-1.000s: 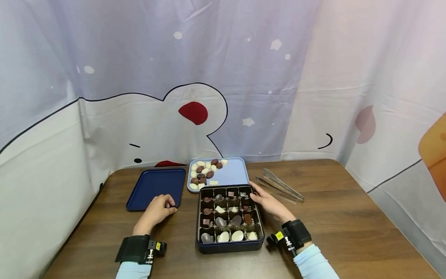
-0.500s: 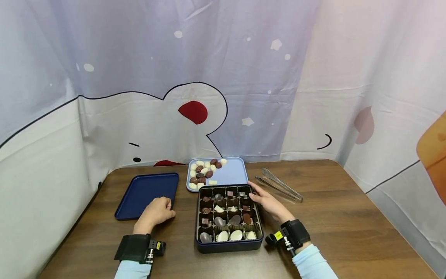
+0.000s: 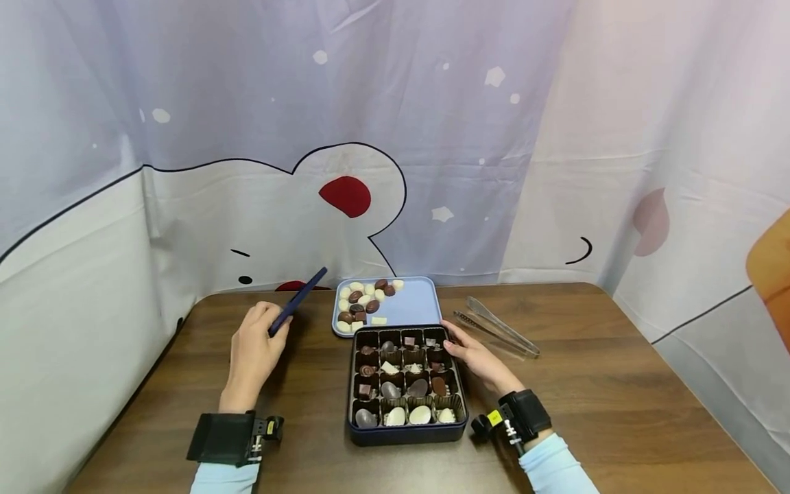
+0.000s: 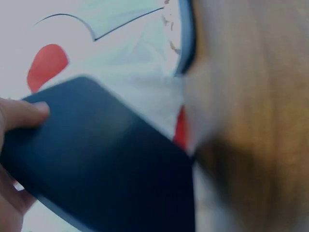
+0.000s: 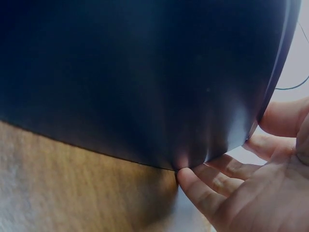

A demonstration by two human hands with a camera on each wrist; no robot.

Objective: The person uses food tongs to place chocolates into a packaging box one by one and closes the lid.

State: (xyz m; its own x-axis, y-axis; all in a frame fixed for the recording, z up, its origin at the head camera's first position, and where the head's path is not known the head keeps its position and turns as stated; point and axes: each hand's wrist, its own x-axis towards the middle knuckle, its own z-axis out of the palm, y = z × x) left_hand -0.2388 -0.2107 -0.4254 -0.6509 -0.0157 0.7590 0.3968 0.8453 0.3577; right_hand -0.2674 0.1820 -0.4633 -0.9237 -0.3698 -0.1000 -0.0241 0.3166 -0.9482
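Observation:
My left hand (image 3: 256,350) grips a dark blue lid (image 3: 299,302), flat with a low rim, between thumb and fingers. It is raised above the table and tilted nearly on edge; its broad face fills much of the left wrist view (image 4: 111,159). In the head view my right hand (image 3: 481,358) holds the far right corner of a dark blue chocolate box (image 3: 410,433). Its thumb is at the rim, and its fingertips (image 5: 193,186) reach the bottom edge of the side wall. Inside the box, a divided insert bears dark, brown and white chocolates (image 3: 420,415).
Behind the box lies a light blue tray (image 3: 412,302), with loose brown and white chocolates (image 3: 364,300) mostly on its left side. Metal tongs (image 3: 498,328) lie to the right on the wooden table (image 3: 592,384). A printed curtain (image 3: 457,171) hangs behind the table.
The dark blue lid, flat on the table earlier, slid left and toward me, then was lifted and tilted up by my left hand. My right hand stays at the box.

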